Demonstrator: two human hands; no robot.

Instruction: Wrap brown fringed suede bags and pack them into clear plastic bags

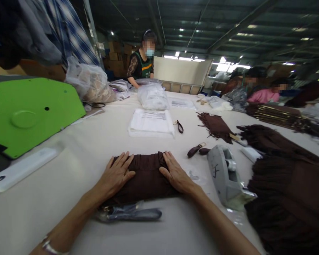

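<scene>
A folded dark brown cloth piece (146,177), gathered along its far edge, lies flat on the pale table in front of me. My left hand (118,175) rests on its left end, fingers stretched out. On the right end lies my right hand (177,173), its fingers also extended and flat. Neither hand is wrapped round anything. Just nearer to me, a dark strap in clear plastic wrap (133,213) lies along the cloth's near edge. To the right of my right hand is a small clear plastic bag (195,176) with print on it.
A grey tape dispenser (223,177) stands at right, beside brown gathered cloth (295,187). Brown straps (194,151) lie behind it. Ahead sits a stack of white plastic bags (151,122). A green machine (34,113) occupies the left. A masked person (142,63) works across the table.
</scene>
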